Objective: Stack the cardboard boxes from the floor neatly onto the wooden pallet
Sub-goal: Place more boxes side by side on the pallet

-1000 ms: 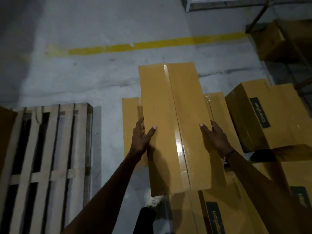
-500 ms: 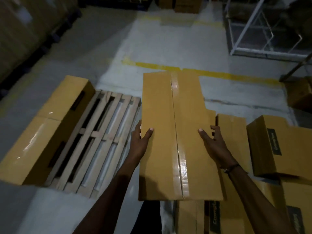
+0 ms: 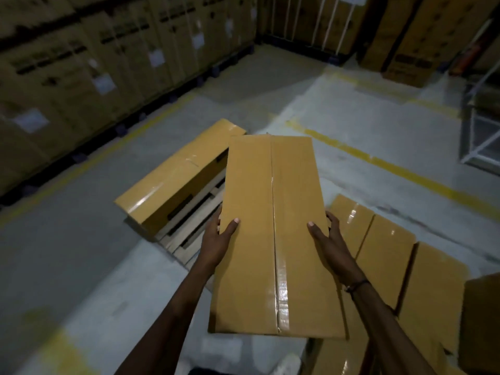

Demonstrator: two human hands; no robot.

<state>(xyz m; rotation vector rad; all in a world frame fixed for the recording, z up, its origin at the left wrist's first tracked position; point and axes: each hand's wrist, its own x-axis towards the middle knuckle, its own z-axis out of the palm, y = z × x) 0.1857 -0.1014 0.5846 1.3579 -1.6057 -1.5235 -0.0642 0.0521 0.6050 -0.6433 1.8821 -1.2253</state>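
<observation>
Both hands, left hand (image 3: pixel 216 239) and right hand (image 3: pixel 331 239), grip the carried box (image 3: pixel 273 239) by its long sides above the wooden pallet (image 3: pixel 189 212), in transit; next: lower it flush beside the placed box (image 3: pixel 173 180).

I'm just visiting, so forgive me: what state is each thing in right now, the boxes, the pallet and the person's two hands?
Carried box: taped shut, held in the air.
Left hand: grips the box's left edge.
Right hand: grips its right edge.
Wooden pallet: partly loaded.
Box on pallet: taped shut, lying along the far side.
Floor boxes: taped shut, waiting.
</observation>
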